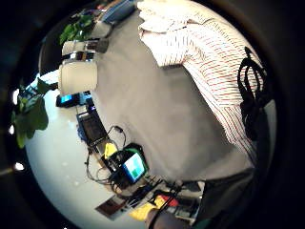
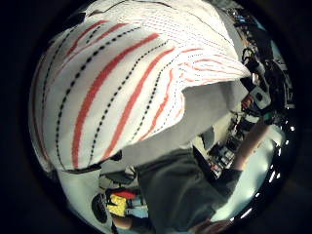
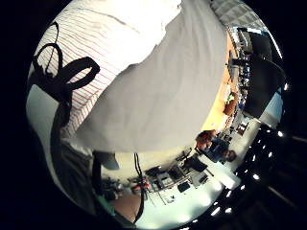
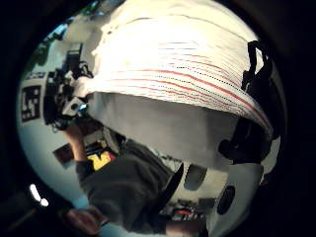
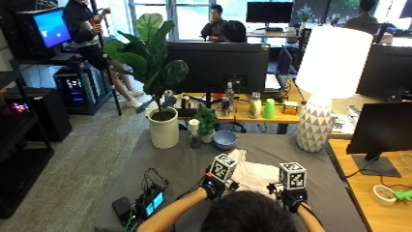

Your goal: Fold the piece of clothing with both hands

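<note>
The striped shirt (image 5: 253,170) lies on the grey table (image 5: 180,164), right in front of the person and between the two hands. It is white with thin red and dark lines. In the left thumb side palm view the cloth (image 2: 122,83) fills most of the picture and one edge of it is lifted up off the table. In the right thumb side palm view the cloth (image 4: 177,74) also sits very close to the palm, with an edge raised.

The left hand (image 5: 213,185) is at the near left edge of the shirt. The right hand (image 5: 289,192) is at the near right edge. The hands are apart, one at each side. I cannot tell if the fingers are pinching the cloth.

Farther back on the table stand a big plant in a white pot (image 5: 163,128), a blue bowl (image 5: 225,139) and a white lamp (image 5: 324,87). A small gadget with a lit screen (image 5: 152,201) lies near the left arm
</note>
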`<state>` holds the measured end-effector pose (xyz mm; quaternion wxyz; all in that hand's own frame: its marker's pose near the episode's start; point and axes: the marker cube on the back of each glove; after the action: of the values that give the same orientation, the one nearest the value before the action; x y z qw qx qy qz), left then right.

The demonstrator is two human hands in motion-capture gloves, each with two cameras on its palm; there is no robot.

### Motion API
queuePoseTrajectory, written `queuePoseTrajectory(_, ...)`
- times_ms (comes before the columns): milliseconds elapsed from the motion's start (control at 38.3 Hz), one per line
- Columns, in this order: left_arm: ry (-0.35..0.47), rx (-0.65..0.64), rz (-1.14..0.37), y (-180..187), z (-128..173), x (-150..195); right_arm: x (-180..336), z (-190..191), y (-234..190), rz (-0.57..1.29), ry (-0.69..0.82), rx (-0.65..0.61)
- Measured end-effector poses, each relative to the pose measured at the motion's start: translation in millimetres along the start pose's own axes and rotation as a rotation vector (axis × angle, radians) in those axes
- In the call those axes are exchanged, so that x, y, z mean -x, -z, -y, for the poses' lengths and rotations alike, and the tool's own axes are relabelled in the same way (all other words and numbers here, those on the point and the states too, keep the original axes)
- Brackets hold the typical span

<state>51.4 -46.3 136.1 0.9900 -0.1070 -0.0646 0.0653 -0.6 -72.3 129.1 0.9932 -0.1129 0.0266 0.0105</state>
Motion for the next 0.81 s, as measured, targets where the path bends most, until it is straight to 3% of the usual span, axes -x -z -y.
queuePoseTrajectory(131,-0.018,-0.001,0.045,63.1,-21.7,4.9,3.7,-23.6,66.3,-0.063,-0.029,-0.049)
queuePoseTrajectory(209,0.088,-0.071,0.108,105.1,-8.2,15.5,-1.4,-14.3,106.4,-0.113,-0.124,-0.127)
queuePoseTrajectory(314,0.248,-0.197,0.176,134.9,34.0,27.4,-15.3,23.8,127.1,-0.134,-0.239,-0.185)
queuePoseTrajectory(418,0.368,-0.287,0.229,142.2,70.0,27.9,-31.8,76.0,119.1,-0.12,-0.339,-0.24)
queuePoseTrajectory(575,0.404,-0.325,0.218,119.2,115.8,30.6,-24.3,73.4,107.9,-0.061,-0.455,-0.307)
queuePoseTrajectory(732,0.458,-0.359,0.176,115.4,122.5,44.9,-35.8,83.1,97.6,0.009,-0.444,-0.459)
queuePoseTrajectory(810,0.462,-0.38,0.078,119.7,114.5,48.9,-68.7,113.4,82.9,0.037,-0.453,-0.496)
